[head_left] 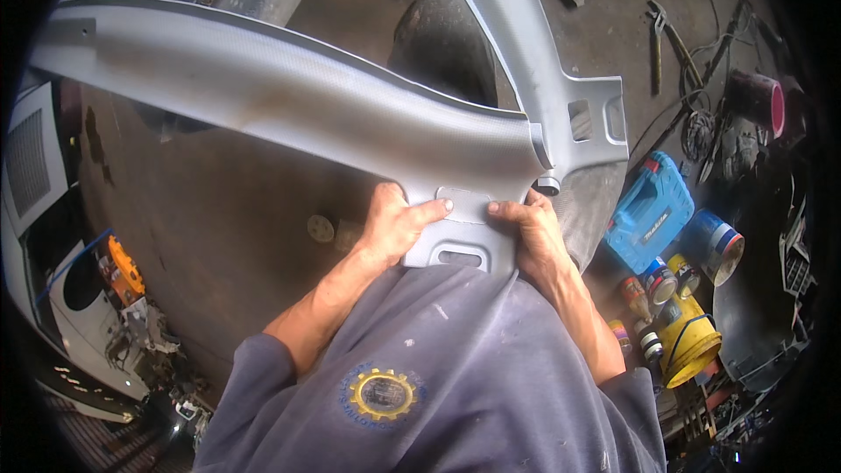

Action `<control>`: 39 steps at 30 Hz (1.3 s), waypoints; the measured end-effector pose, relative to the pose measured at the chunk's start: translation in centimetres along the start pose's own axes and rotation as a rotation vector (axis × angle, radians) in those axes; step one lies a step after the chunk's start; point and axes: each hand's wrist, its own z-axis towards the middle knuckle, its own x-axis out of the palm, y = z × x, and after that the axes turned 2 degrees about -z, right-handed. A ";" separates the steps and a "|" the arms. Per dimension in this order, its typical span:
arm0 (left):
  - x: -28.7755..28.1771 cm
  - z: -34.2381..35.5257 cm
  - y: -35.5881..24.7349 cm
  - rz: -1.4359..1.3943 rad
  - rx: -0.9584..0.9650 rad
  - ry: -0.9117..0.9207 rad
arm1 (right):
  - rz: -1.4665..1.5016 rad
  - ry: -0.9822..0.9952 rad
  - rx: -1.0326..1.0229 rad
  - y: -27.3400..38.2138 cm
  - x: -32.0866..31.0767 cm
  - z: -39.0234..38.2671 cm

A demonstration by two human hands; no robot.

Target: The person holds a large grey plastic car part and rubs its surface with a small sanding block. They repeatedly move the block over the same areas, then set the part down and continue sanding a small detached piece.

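A long, curved grey trim panel (272,92) stretches from the upper left to just in front of my body. Its near end has a flat tab with an oblong slot and a rectangular patch (464,208). My left hand (394,223) grips the tab's left edge, thumb lying on the patch. On the opposite edge, my right hand (534,232) holds the tab with its thumb at the patch's right side. The fingers of both hands are mostly hidden behind the panel. Just beyond lies a similar grey panel (534,52), with a square opening in its end.
To the right stand a blue tool case (653,215), a yellow bucket (692,346) and several paint cans (718,250). A pipe wrench (657,44) and cables lie on the floor at the far right. White and orange parts (127,267) are at the left.
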 end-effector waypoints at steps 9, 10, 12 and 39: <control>-0.6 0.8 -1.2 -0.092 -0.196 0.045 | 0.072 -0.105 -0.059 0.5 1.9 0.1; -0.5 0.6 -1.3 -0.086 -0.221 0.053 | 0.076 -0.117 -0.076 0.4 1.7 -0.1; -0.3 0.2 -1.6 -0.100 -0.265 0.046 | 0.064 -0.128 -0.099 0.3 1.5 -0.6; 0.5 0.0 -2.3 0.000 -0.067 0.059 | 0.037 -0.084 -0.222 -0.5 1.1 -1.6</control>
